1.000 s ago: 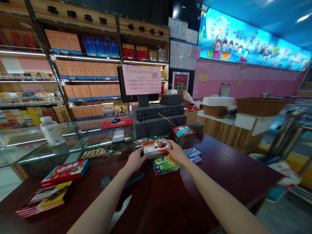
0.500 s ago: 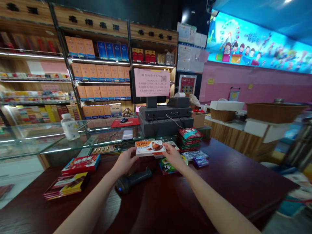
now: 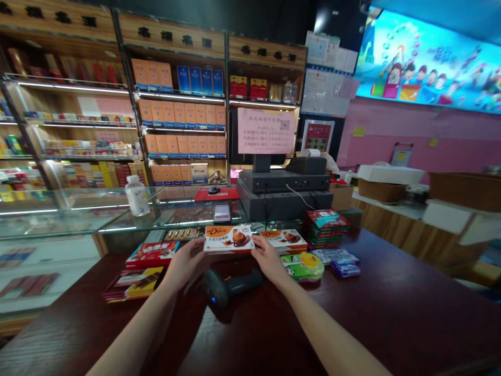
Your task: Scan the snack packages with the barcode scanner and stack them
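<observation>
Between my two hands is a white and orange Dove chocolate box (image 3: 229, 240), its printed face toward me. My left hand (image 3: 189, 261) grips its left end, and my right hand (image 3: 270, 260) grips its right end. Behind my right hand lies another Dove box (image 3: 287, 240) on the counter. A black barcode scanner (image 3: 230, 286) with a small blue light lies below the held box. Close to my right wrist is a green snack pack (image 3: 303, 267). Left of my left hand are a red box (image 3: 151, 254) and a stack of chocolate bars (image 3: 133, 284).
A dark wooden counter (image 3: 242, 339) spans the foreground. At the right are stacked red-green packs (image 3: 325, 227) and purple packs (image 3: 345, 268). Behind stand a cash register (image 3: 285, 190), a glass display case (image 3: 113, 222) and a white bottle (image 3: 138, 197).
The held Dove box has moved left, away from the second Dove box, which now shows more fully. The head view has turned left.
</observation>
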Available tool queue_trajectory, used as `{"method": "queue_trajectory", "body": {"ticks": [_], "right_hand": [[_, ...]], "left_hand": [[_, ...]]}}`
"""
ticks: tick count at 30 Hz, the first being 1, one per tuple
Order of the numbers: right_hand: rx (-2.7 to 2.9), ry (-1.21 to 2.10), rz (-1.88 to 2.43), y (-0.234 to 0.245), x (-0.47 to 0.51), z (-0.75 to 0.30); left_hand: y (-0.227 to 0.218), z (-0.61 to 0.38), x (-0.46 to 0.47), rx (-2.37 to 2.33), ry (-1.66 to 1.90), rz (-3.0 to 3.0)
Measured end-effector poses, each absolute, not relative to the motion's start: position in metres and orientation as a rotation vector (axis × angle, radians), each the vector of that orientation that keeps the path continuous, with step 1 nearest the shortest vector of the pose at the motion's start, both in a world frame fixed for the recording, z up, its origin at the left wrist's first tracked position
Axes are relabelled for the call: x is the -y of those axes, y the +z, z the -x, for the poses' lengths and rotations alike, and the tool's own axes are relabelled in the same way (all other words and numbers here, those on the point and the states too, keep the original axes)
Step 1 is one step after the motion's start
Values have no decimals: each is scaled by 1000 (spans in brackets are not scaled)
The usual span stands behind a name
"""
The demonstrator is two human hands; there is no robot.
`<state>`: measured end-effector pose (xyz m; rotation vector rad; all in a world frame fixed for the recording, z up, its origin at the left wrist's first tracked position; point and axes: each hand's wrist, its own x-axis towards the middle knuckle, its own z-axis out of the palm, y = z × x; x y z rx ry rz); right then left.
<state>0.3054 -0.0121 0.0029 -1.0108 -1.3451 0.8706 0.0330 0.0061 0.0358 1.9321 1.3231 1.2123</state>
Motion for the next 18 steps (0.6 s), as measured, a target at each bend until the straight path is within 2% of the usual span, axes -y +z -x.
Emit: {"method": "queue_trajectory", "body": {"ticks": [10,18], "right_hand": [[1297,932,903,-9,5,-285],[1348,943,940,-21,2,-294]], "left_hand": [[-4,-16,-13,-1157,1437,-1618],[-2,-20,-2,-1181,1451,-1597]]}}
